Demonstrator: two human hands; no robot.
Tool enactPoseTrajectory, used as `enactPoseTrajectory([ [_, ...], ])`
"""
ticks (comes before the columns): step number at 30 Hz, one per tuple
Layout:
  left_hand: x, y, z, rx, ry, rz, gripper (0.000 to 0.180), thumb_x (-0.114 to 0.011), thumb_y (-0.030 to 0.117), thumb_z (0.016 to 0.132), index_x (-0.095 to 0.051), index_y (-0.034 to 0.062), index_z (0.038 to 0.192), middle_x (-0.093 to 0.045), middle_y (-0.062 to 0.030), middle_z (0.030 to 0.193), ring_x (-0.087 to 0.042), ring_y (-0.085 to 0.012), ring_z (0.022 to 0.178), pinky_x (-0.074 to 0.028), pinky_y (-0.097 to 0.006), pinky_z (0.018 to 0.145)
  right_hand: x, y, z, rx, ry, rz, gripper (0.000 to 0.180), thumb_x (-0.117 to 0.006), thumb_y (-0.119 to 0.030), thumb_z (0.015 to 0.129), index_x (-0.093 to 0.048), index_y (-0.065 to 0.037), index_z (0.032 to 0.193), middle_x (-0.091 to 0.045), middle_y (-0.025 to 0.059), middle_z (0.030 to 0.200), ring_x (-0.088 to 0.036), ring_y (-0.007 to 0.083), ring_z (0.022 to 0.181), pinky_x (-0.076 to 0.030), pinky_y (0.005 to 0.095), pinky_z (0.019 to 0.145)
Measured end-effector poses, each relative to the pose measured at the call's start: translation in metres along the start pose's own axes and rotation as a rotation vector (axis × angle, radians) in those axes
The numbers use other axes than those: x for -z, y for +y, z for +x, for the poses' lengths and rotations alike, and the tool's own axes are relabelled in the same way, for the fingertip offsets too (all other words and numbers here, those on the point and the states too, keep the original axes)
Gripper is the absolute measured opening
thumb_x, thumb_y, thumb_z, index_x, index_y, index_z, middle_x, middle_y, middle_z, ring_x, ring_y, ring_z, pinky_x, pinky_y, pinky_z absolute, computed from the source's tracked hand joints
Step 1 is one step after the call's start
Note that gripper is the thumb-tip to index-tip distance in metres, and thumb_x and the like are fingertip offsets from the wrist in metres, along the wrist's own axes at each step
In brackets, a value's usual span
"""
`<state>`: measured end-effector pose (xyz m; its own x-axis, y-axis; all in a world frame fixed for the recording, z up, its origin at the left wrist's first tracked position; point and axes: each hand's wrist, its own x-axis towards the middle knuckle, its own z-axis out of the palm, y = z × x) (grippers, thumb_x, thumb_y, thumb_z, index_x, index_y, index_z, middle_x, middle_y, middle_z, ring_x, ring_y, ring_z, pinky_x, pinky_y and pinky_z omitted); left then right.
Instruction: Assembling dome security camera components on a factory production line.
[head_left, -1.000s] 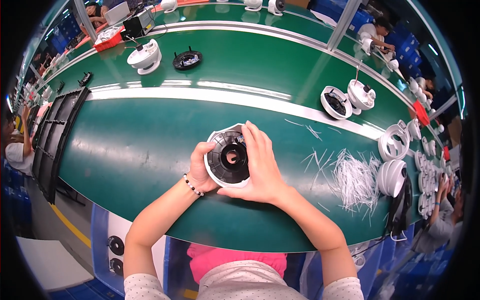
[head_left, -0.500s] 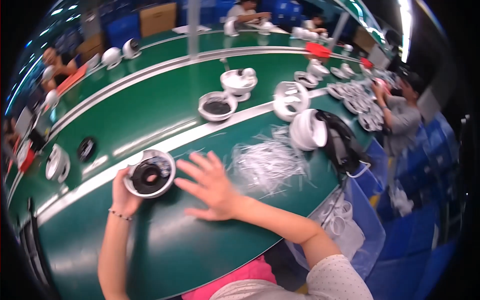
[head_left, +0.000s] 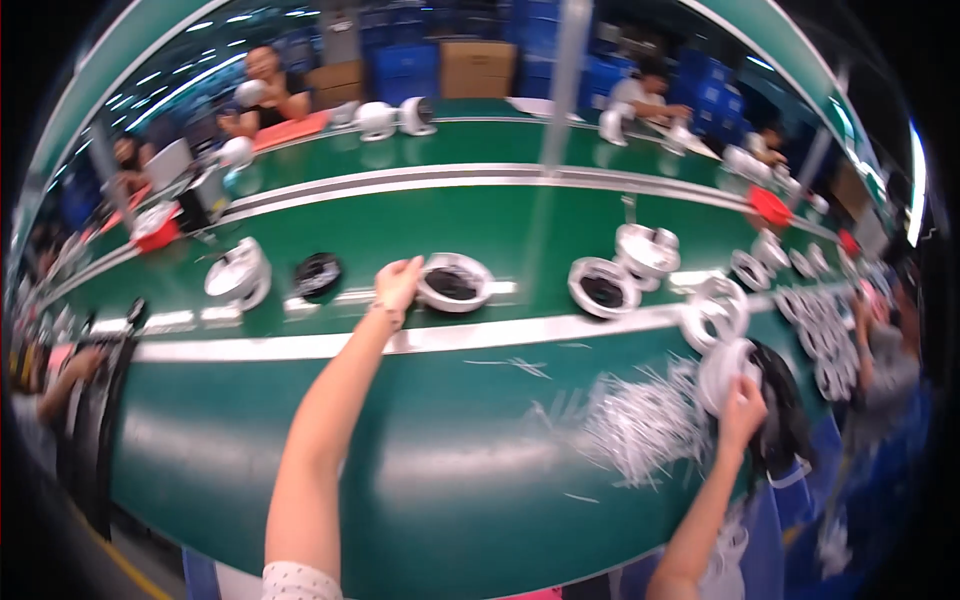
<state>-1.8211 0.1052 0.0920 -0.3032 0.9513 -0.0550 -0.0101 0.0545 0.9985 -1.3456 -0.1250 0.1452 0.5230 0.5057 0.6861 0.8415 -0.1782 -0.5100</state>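
While the left hand [head_left: 400,284], fingers narrowed, touches the left rim of a black-centred white housing [head_left: 455,283] just above mid-frame, whether gripping it I cannot tell. At the right of the frame, the right hand [head_left: 742,410] is pinched narrow on the lower right edge of the stacked white rings [head_left: 720,374], which lie up-left of it, well apart from the left hand.

Blur left unclear how the left hand [head_left: 398,286] met the white bowl [head_left: 487,289] just right of it, and the black insert [head_left: 455,283] inside showed little detail. The right hand [head_left: 742,410] covered part of the stacked white rings [head_left: 716,375]. Left of that hand, thin white strips [head_left: 640,425] smeared together; right of it, a black bundle [head_left: 783,405] was partly hidden. Both arms [head_left: 325,460] ran off the lower edge.
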Motion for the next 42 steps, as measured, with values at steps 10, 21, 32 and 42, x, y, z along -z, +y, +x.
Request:
enactPoseTrajectory([
  [10,0.160,0.013,0.059,0.159,0.572,0.795,0.050,-0.056,0.021,0.073,-0.038,0.0048,0.116,-0.045,-0.0191,0.114,-0.043,-0.0312,0.109,-0.038,-0.044,0.088,0.000,-0.050,-0.029,0.389,0.340,0.179,0.007,-0.053,0.004,0.078,-0.056,0.007,0.084,-0.057,0.0138,0.076,-0.055,0.0244,0.068,-0.045,0.0313,0.066],
  [21,0.205,-0.011,0.010,0.095,0.167,-0.110,0.026,-0.055,-0.007,0.068,-0.054,-0.0020,0.094,-0.057,-0.0102,0.085,-0.060,-0.0206,0.070,-0.055,-0.029,0.051,-0.006,-0.234,-0.161,1.247,-0.556,0.925,0.013,-0.058,0.000,0.061,-0.058,-0.005,0.073,-0.060,0.0054,0.071,-0.056,0.0188,0.057,-0.042,0.0305,0.050],
  [32,0.212,-0.013,-0.176,0.011,0.016,-0.462,0.041,-0.047,-0.012,0.070,-0.031,0.0029,0.105,-0.047,-0.0113,0.102,-0.056,-0.0220,0.086,-0.056,-0.032,0.060,-0.005,-0.309,-0.219,1.326,-1.182,0.429,0.066,-0.068,-0.043,0.060,-0.047,-0.008,0.112,-0.027,0.0193,0.131,-0.024,0.0396,0.119,-0.021,0.0564,0.093],
  [42,0.188,-0.003,-0.191,-0.206,-0.119,-0.446,0.054,-0.049,-0.010,0.069,-0.028,0.0046,0.117,-0.040,-0.0120,0.113,-0.051,-0.0261,0.098,-0.055,-0.037,0.069,-0.028,-0.335,-0.216,1.021,-1.297,0.132,0.110,-0.075,-0.048,0.048,-0.017,-0.002,0.130,-0.019,0.0263,0.131,-0.019,0.0443,0.121,-0.023,0.0580,0.091],
])
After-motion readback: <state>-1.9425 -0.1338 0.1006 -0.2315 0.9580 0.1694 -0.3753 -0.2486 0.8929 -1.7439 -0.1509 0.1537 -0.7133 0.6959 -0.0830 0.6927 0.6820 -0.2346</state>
